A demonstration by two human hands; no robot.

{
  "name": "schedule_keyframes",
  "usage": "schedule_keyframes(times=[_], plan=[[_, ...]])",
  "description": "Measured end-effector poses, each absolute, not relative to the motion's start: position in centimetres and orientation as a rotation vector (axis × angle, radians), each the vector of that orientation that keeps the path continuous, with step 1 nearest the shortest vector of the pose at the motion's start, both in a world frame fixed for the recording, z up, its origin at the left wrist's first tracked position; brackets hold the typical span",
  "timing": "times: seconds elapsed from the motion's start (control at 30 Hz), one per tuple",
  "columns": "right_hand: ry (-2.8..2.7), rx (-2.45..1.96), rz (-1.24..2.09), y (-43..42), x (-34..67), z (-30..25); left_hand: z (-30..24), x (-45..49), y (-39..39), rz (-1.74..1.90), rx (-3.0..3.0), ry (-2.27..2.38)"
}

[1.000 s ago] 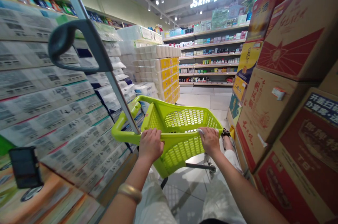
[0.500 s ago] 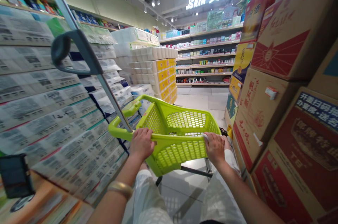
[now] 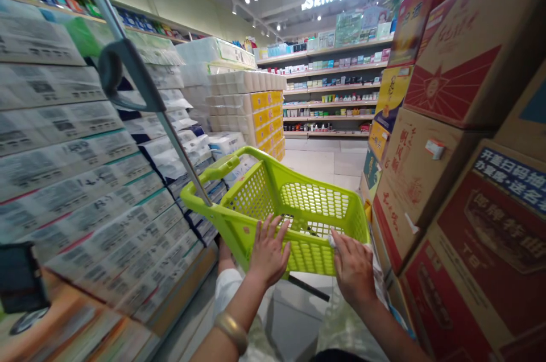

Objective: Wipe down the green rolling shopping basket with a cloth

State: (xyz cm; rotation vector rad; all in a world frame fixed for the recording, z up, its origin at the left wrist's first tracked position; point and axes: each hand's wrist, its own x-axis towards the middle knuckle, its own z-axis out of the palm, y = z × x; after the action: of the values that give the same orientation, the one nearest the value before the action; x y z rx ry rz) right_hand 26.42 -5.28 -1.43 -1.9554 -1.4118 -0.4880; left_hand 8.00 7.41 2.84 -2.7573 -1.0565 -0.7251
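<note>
A lime-green plastic shopping basket cart stands tilted in the aisle right in front of me. My left hand lies on its near rim with the fingers stretched out and spread. My right hand rests flat against the near rim at the right, fingers straight. A grey pull handle on a metal rod rises from the basket's left corner up to the top left. A gold bangle sits on my left wrist. I cannot see anything inside the basket.
Stacked packs of tissue paper wall the left side. Brown and red cardboard boxes are piled high on the right, close to the basket. Toilet roll stacks stand ahead left. Shelves of bottles line the far wall under a lit sign.
Both hands let go of their grip on the near rim and now lie flat on it. The basket swung right and tipped, nearer to the boxes.
</note>
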Motion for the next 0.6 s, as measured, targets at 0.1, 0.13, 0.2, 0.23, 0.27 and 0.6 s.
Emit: schedule_keyframes(times=[0.1,0.13,0.2,0.23,0.27,0.6], plan=[[-1.492,-1.966,-0.415,-5.6,26.6,-0.2,3.3,7.7,8.3,-0.721,-2.769,-1.08],[-1.528,-1.972,-0.383,-5.5,26.7,0.2,3.5,7.6,8.6,-0.718,-2.765,-1.093],[-1.612,-1.987,-0.322,-5.2,26.9,0.8,3.7,7.4,9.2,-0.716,-2.749,-1.114],[-1.65,-1.995,-0.302,-5.0,26.9,0.9,3.8,7.4,9.5,-0.715,-2.742,-1.118],[-1.679,-2.003,-0.293,-4.7,26.7,0.9,3.8,7.4,9.8,-0.714,-2.737,-1.119],[-1.901,-2.074,-0.15,2.6,21.1,3.3,4.0,8.0,11.5,-0.661,-2.722,-1.18]])
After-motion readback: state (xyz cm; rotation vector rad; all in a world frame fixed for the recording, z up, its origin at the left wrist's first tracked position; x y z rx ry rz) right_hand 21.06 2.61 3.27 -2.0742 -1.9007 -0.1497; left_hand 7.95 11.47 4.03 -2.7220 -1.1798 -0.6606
